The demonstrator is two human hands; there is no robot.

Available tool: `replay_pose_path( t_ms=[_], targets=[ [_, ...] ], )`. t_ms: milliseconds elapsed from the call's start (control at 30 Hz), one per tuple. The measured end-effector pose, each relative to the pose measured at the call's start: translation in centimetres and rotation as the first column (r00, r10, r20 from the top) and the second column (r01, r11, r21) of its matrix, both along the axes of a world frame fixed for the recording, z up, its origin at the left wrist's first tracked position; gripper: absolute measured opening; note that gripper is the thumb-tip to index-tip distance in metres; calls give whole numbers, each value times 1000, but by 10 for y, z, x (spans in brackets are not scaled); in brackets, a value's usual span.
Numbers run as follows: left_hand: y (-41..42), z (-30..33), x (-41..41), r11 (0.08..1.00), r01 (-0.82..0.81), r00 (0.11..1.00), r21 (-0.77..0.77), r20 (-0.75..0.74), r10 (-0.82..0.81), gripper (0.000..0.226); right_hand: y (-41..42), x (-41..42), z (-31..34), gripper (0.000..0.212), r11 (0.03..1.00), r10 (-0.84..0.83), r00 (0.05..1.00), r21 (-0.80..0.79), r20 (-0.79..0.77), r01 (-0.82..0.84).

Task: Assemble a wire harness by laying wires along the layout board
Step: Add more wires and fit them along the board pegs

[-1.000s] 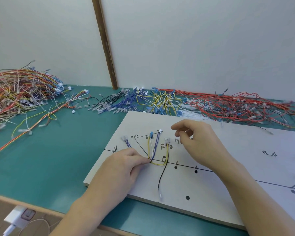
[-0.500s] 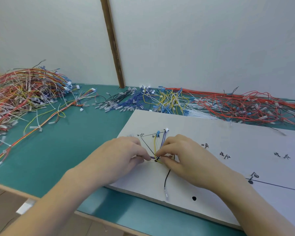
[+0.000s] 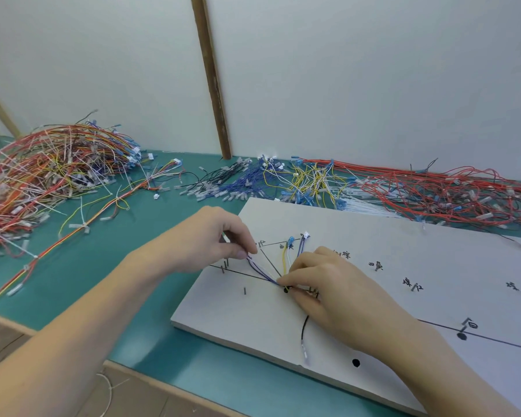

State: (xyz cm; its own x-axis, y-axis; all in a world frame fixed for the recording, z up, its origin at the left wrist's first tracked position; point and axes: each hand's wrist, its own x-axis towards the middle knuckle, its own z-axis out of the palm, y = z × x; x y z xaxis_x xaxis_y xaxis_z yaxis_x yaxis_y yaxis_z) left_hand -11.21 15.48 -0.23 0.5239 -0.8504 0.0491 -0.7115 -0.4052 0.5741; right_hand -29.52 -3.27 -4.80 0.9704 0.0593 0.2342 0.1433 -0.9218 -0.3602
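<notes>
Wire piles (image 3: 313, 188) flank board (image 3: 403, 245); pegs (image 3: 224, 264) seemingly near hands.

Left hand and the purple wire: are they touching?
Touching. The head view shows the left hand pinching the purple wire at its fingertips, with the wire running down to the right hand.

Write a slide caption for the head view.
Both hands pinch thin wires at a layout board junction.
</notes>
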Motion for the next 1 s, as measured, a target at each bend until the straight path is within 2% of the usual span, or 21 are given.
replay_pose_path(
  t_ms=[200, 400, 600, 1000],
  targets=[
    [3, 2, 11, 1000, -21, 998, -3, -67, 20, 27, 1, 1, -2, 29, 1000, -5, 1000, -10, -13, 5],
    [-3, 5, 20, 994, 18, 1000, 109, 19, -20, 22, 1, 0, -3, 28, 1000, -15, 999, 2, -34, 15],
    [-2, 1, 31, 991, 21, 987, 131, 153, -42, 17, 2, 1, -3, 29, 1000, -18, 999, 15, -41, 19],
    [-10, -11, 38, 983, -8, 986, 181, 164, -22, 18, 3, -1, -2, 28, 1000, -16, 1000, 17, -23, 16]
  ],
)
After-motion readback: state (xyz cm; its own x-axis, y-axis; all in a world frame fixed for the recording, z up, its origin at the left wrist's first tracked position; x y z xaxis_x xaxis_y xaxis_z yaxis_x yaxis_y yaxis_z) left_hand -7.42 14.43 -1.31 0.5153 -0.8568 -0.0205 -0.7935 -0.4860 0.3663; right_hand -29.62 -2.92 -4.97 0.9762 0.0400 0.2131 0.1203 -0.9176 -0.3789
